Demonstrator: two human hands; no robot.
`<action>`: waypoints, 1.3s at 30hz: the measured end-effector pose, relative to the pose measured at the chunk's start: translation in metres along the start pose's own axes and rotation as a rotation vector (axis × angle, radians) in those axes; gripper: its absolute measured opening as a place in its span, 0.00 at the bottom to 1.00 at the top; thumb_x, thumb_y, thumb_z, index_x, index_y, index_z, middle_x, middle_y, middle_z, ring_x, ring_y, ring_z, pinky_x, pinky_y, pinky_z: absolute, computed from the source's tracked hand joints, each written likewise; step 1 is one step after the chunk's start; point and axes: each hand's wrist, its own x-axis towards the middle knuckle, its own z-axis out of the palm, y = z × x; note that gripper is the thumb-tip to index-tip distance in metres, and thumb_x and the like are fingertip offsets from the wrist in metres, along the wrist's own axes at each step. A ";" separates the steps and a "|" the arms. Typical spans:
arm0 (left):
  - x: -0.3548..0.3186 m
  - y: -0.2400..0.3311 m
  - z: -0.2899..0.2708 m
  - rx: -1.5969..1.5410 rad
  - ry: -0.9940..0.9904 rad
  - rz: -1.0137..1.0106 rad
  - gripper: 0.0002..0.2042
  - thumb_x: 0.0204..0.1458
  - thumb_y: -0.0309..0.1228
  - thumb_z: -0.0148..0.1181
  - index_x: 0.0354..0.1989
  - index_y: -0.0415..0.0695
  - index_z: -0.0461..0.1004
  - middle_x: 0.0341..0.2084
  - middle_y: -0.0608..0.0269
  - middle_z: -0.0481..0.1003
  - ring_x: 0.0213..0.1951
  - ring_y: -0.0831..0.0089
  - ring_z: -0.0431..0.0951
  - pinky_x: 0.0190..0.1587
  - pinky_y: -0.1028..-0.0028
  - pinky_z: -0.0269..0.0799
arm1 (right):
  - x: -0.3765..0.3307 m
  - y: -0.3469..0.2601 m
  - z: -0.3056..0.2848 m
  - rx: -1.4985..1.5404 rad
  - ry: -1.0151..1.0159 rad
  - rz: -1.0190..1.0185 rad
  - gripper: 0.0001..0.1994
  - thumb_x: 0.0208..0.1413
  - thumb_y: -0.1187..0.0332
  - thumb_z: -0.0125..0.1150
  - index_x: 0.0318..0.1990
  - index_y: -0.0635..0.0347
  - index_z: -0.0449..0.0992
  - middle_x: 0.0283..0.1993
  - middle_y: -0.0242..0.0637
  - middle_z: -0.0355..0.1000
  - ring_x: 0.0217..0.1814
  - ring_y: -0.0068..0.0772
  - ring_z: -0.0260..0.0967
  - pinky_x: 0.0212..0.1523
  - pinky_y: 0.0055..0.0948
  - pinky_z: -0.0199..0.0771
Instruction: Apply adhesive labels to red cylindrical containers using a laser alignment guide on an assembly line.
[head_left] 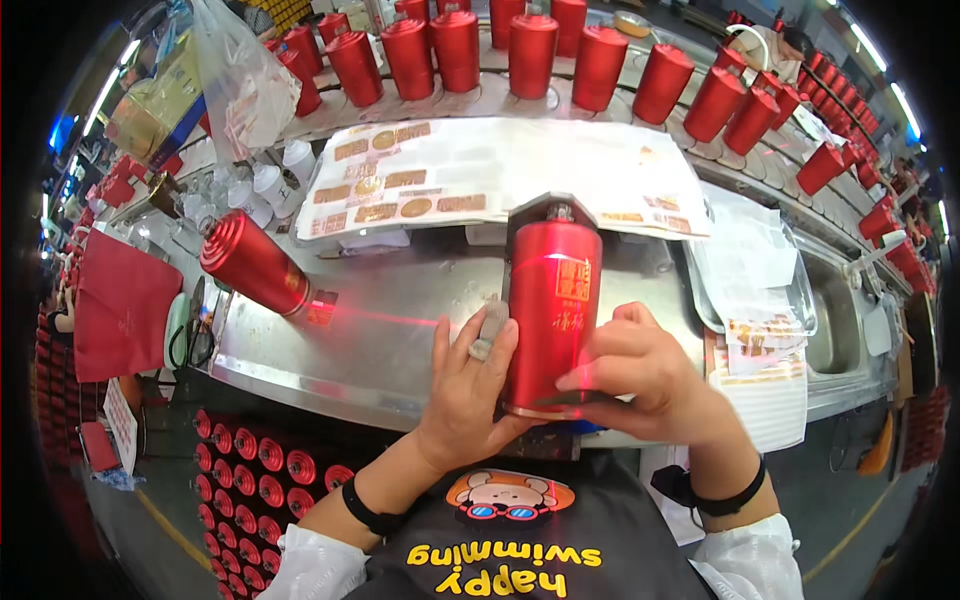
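A shiny red bottle (552, 310) with gold markings and a narrow clear neck lies tilted in front of me, against a dark angular holder (556, 204). My left hand (470, 385) is wrapped round its lower left side, with a grey wrap (487, 330) on one finger. On the lower right side my right hand (640, 375) is closed, its bent fingers pressing on the bottle near the base; whether anything small is pinched there is hidden. To the left, another red bottle (255, 262) leans over the metal worktop, a small red-gold label (321, 308) beside its base.
Sheets of gold stickers (400, 180) lie beyond the holder. Several red bottles (533, 55) stand along the curved conveyor (470, 105) behind. More bottles are packed below left (245, 445). A tray (745, 270) with sticker sheets and a sink (835, 310) are at right.
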 end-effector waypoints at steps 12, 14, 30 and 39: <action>0.001 0.003 -0.002 -0.006 -0.013 0.013 0.45 0.46 0.52 0.66 0.65 0.33 0.55 0.59 0.40 0.63 0.61 0.41 0.62 0.63 0.37 0.42 | 0.007 0.002 0.018 -0.576 0.266 -0.094 0.09 0.40 0.71 0.64 0.33 0.53 0.75 0.29 0.28 0.62 0.32 0.29 0.64 0.42 0.38 0.59; -0.001 0.003 -0.003 0.001 -0.024 0.010 0.46 0.45 0.52 0.66 0.65 0.33 0.56 0.59 0.40 0.64 0.61 0.41 0.62 0.63 0.37 0.42 | 0.006 -0.004 0.020 -0.492 0.196 -0.043 0.09 0.40 0.71 0.61 0.33 0.54 0.74 0.28 0.28 0.61 0.31 0.29 0.64 0.41 0.38 0.58; -0.009 -0.010 0.006 -0.143 -0.023 0.005 0.45 0.49 0.51 0.63 0.67 0.31 0.52 0.62 0.36 0.60 0.63 0.37 0.58 0.66 0.41 0.40 | 0.017 0.050 -0.004 0.137 0.644 0.495 0.10 0.49 0.69 0.70 0.36 0.62 0.78 0.28 0.34 0.72 0.28 0.21 0.68 0.28 0.24 0.67; 0.053 -0.036 -0.010 -0.214 -0.104 0.219 0.40 0.54 0.63 0.45 0.66 0.43 0.59 0.63 0.51 0.62 0.67 0.44 0.52 0.68 0.43 0.37 | -0.017 0.033 0.008 0.303 0.784 0.562 0.10 0.56 0.66 0.66 0.37 0.65 0.76 0.26 0.28 0.72 0.25 0.14 0.64 0.24 0.17 0.63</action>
